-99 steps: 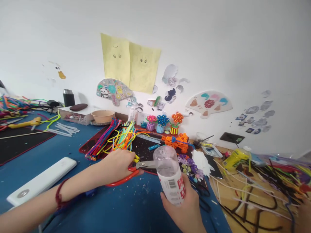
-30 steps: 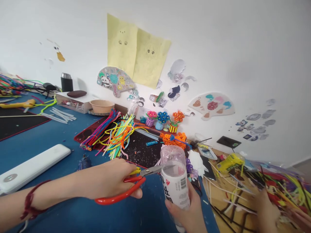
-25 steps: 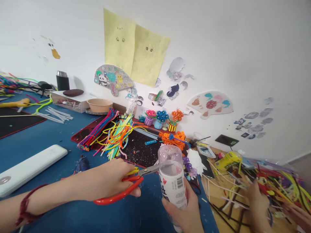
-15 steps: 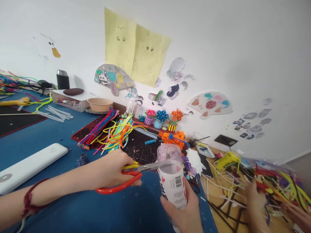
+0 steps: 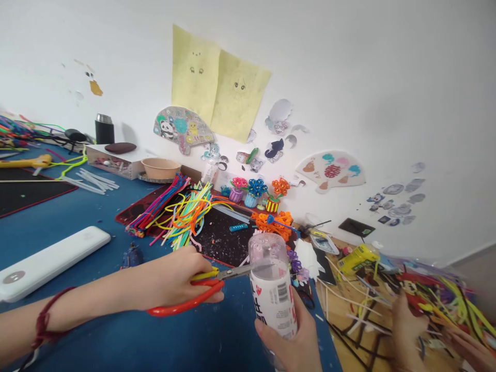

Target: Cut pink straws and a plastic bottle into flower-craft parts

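The left hand (image 5: 184,279) grasps scissors (image 5: 229,273), blades at a labelled plastic bottle (image 5: 272,297). The right hand (image 5: 297,338) clasps the bottle.

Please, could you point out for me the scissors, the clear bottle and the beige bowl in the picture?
Scissors (image 5: 229,273): head view, on the metal near the pivot.
Clear bottle (image 5: 272,298): head view, on the white label around its body.
Beige bowl (image 5: 159,170): head view, on its outer wall.
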Available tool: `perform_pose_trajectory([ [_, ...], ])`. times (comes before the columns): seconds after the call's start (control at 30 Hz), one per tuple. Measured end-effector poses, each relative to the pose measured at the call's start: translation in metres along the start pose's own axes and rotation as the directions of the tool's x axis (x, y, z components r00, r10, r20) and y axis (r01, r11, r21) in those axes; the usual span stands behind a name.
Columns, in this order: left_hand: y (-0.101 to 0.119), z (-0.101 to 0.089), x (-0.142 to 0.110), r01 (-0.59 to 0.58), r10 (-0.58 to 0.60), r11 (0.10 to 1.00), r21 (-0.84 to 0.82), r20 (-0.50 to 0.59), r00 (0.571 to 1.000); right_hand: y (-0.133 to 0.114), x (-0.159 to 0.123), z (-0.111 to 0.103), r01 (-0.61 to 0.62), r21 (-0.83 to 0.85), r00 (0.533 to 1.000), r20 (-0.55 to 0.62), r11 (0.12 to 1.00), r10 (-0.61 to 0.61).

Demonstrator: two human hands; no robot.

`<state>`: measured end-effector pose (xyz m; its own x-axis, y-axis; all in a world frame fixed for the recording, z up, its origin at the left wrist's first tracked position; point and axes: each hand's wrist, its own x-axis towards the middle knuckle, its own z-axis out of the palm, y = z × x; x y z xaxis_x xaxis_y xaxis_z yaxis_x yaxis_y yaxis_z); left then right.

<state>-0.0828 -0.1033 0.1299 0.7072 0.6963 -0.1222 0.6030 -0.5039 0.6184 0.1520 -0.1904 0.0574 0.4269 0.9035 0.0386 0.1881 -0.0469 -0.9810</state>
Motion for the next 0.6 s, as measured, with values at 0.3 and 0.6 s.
perform_pose_trajectory([
  [0.3,-0.016,0.011,0.0,-0.022,0.027,0.996,0.085,-0.053,0.998,0.004,-0.005,0.003,0.031,-0.04,0.999,-0.014,0.999,-0.032],
  [0.6,-0.027,0.017,-0.002,-0.125,0.133,0.984,0.123,-0.055,0.99,0.011,-0.007,-0.001,0.073,-0.146,0.996,-0.035,0.987,-0.079],
])
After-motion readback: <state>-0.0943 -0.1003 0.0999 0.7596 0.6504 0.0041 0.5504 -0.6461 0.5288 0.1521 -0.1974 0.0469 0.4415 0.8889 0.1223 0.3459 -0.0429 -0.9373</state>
